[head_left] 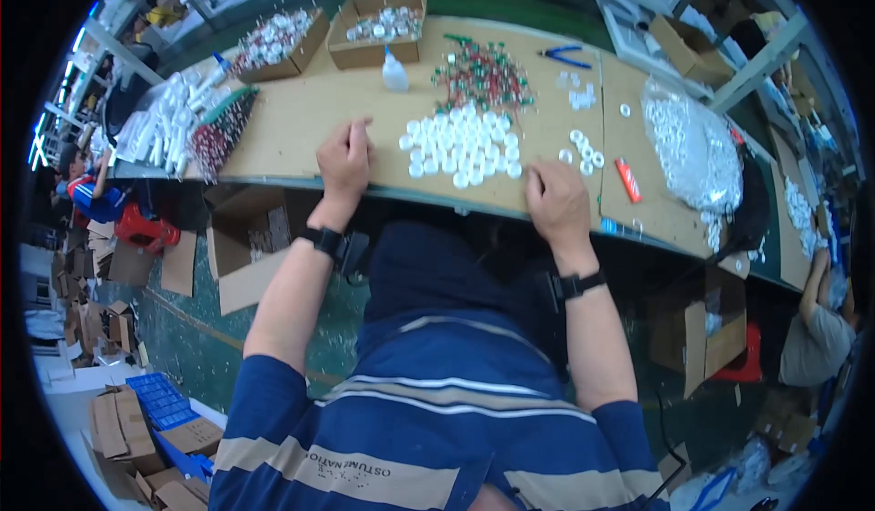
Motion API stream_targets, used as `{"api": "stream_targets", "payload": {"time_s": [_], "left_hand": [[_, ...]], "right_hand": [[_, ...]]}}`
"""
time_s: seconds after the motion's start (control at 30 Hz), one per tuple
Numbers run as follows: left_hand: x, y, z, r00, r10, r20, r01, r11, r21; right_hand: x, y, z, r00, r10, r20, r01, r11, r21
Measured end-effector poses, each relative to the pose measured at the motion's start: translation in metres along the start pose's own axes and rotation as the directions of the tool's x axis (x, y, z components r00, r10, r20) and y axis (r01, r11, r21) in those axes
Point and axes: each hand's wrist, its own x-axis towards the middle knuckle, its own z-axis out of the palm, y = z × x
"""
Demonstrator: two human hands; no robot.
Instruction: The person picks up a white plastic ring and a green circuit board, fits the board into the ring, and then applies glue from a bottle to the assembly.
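Note:
My left hand (344,160) rests in a loose fist at the table's front edge, left of a cluster of white round caps (460,144). On the cluster's right side my right hand (558,198) is also curled into a fist on the edge. Nothing shows in either hand. Just behind the caps lies a tangled heap of small green parts with red wires (483,75). A small translucent squeeze bottle (394,72) with a blue tip stands behind the caps, to the left. Several white rings (585,151) lie past my right hand, near an orange-red flat item (628,180).
Two cardboard boxes of small parts (375,53) stand at the back left. White tubes (169,114) and a red-wired bundle (221,135) lie far left. Blue-handled pliers (565,55) lie at the back; a clear bag of white rings (693,151) sits right. People work at both sides.

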Motion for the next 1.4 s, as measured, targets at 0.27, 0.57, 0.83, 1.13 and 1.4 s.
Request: {"api": "stream_targets", "payload": {"time_s": [0.27,0.57,0.83,1.13,1.4], "left_hand": [[-0.009,0.0,0.0,1.0,-0.003,-0.029,0.002,0.999,-0.045],[-0.007,-0.004,0.001,1.0,-0.022,-0.016,0.022,0.999,0.024],[-0.004,-0.01,-0.003,0.998,-0.049,-0.033,0.052,0.996,0.066],[-0.008,-0.007,0.002,0.998,-0.022,0.056,0.021,1.0,0.02],[-0.005,-0.008,0.003,0.99,-0.055,0.13,0.061,0.997,-0.048]], "right_hand": [[-0.002,-0.003,-0.009,1.0,0.008,0.019,-0.01,0.996,0.087],[0.004,-0.005,-0.008,0.997,0.015,0.078,-0.026,0.99,0.136],[0.009,-0.002,-0.013,0.997,0.004,0.083,-0.019,0.983,0.182],[0.005,-0.004,-0.015,0.997,0.013,0.077,-0.025,0.986,0.163],[0.006,-0.007,-0.021,0.991,0.045,0.123,-0.062,0.989,0.135]]}}
